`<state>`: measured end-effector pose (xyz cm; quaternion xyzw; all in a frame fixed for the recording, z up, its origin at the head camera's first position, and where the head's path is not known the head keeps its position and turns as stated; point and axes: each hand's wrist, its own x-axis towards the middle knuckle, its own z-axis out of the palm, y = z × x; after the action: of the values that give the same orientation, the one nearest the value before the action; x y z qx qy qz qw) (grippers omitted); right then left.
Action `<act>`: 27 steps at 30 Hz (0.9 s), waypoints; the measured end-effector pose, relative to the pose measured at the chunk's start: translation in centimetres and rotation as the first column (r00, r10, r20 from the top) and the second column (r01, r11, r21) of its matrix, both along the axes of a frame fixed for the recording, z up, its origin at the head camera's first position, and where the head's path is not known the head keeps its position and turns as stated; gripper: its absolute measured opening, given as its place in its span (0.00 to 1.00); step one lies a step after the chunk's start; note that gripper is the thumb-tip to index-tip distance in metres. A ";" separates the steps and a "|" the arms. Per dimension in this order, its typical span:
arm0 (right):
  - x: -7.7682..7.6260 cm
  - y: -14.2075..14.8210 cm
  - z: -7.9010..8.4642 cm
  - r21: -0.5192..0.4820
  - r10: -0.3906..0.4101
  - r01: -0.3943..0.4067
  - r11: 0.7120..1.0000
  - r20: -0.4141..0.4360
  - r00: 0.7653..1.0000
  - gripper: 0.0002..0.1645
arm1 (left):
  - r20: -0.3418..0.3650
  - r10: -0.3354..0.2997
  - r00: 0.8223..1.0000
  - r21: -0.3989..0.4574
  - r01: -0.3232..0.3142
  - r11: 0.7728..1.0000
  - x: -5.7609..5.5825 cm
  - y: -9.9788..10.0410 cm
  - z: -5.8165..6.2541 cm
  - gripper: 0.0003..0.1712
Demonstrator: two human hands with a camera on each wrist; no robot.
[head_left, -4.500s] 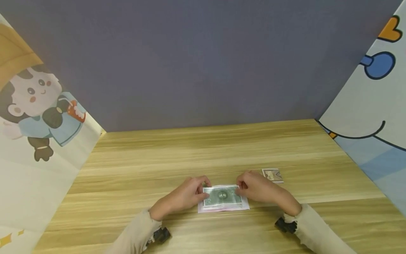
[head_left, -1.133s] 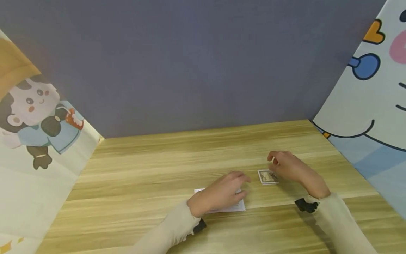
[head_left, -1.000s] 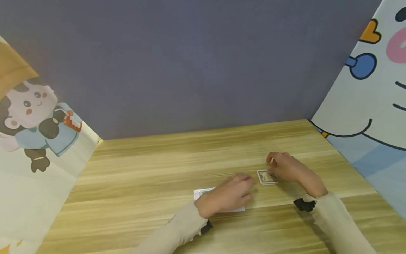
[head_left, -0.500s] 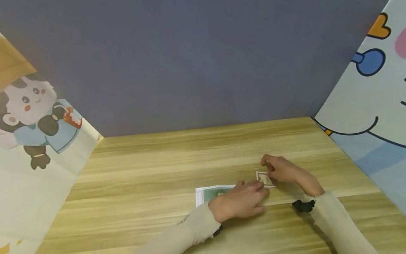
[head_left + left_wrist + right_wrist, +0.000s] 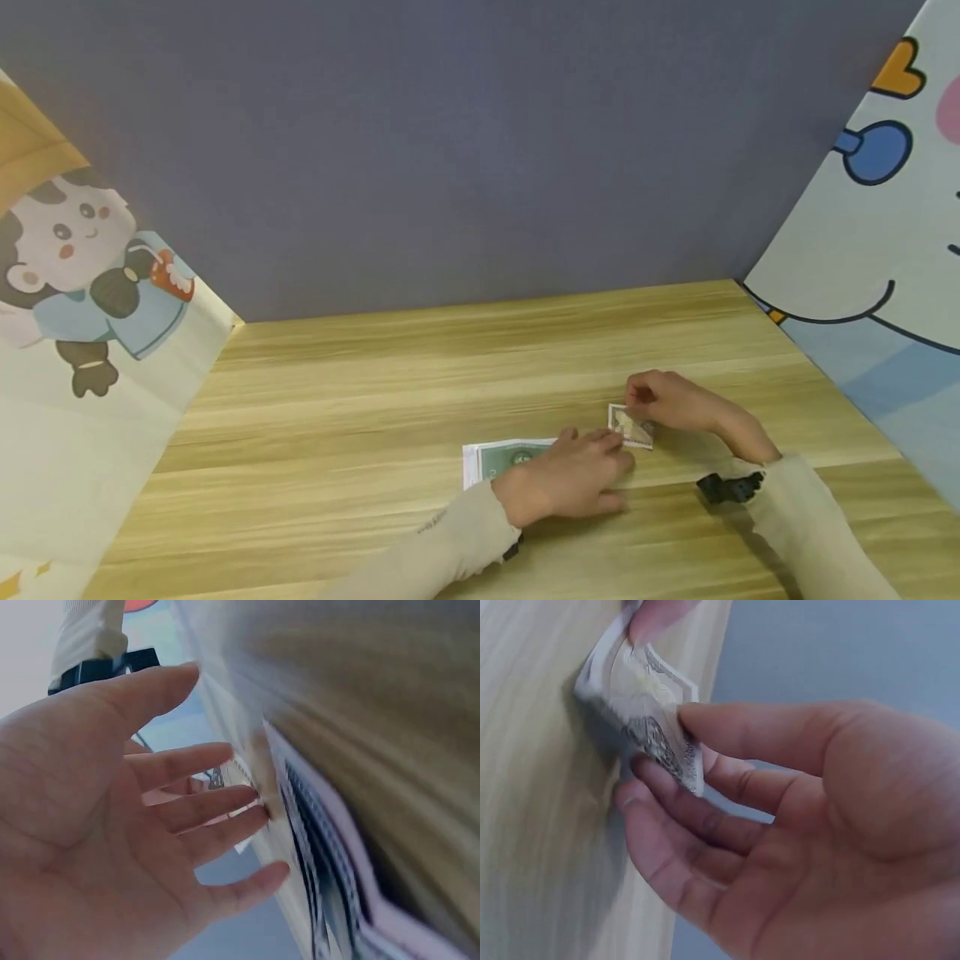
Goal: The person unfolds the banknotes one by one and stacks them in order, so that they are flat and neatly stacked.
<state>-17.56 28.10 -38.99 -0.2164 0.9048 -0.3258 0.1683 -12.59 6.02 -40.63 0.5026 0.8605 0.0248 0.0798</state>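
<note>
A small folded brown banknote [image 5: 636,432] lies on the wooden table to the right of centre. My right hand [image 5: 678,404] pinches its right side between thumb and fingers; in the right wrist view the note [image 5: 656,727] bends, that side raised off the table. My left hand [image 5: 570,475] reaches across with its fingers extended, and a fingertip [image 5: 651,619] presses the note's other end. Under the left hand and wrist lies a green banknote [image 5: 501,463] on whitish paper, its right part hidden. In the left wrist view, layered note edges [image 5: 322,817] show beside the open palm.
The wooden table [image 5: 337,383] runs back to a dark grey wall panel [image 5: 480,167]. Side walls with cartoon prints [image 5: 97,258] stand left and right. A black wrist strap [image 5: 727,488] shows below the right sleeve.
Both hands have left the green banknote's ends and moved right to the small folded note. The left fingertips have come down on it, and the right hand has taken hold of its side.
</note>
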 end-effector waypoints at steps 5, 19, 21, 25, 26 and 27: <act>0.1 -0.6 0.4 -0.063 0.066 -0.066 0.996 -0.002 0.998 0.05 | 0.020 -0.052 0.998 0.220 0.047 0.974 -1.2 -0.7 0.9 0.21; 2.0 -2.7 2.9 -0.126 0.070 -0.094 0.988 -0.186 0.980 0.04 | 0.001 0.130 0.991 0.561 -0.108 0.820 -3.5 -3.0 4.3 0.13; 2.3 -3.3 3.5 -0.147 0.054 -0.087 0.985 -0.214 0.975 0.04 | 0.109 0.120 0.987 0.585 -0.161 0.795 -3.4 -3.6 4.6 0.12; 3.1 -4.4 4.8 -0.166 -0.012 -0.027 0.986 -0.232 0.973 0.04 | 0.357 0.058 0.932 0.642 -0.290 0.710 -2.8 -4.4 5.0 0.09; 3.4 -4.7 5.2 -0.173 -0.029 -0.012 0.985 -0.233 0.972 0.05 | 0.402 0.042 0.915 0.657 -0.320 0.683 -2.6 -4.7 5.0 0.09; 3.7 -5.0 5.5 -0.182 -0.046 0.003 0.983 -0.232 0.972 0.04 | 0.428 0.034 0.903 0.671 -0.343 0.658 -2.3 -4.9 5.1 0.09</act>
<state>-13.88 23.13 -33.46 -0.2566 0.8878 -0.3805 0.0358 -14.91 1.13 -35.57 0.3831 0.7935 0.4716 0.0335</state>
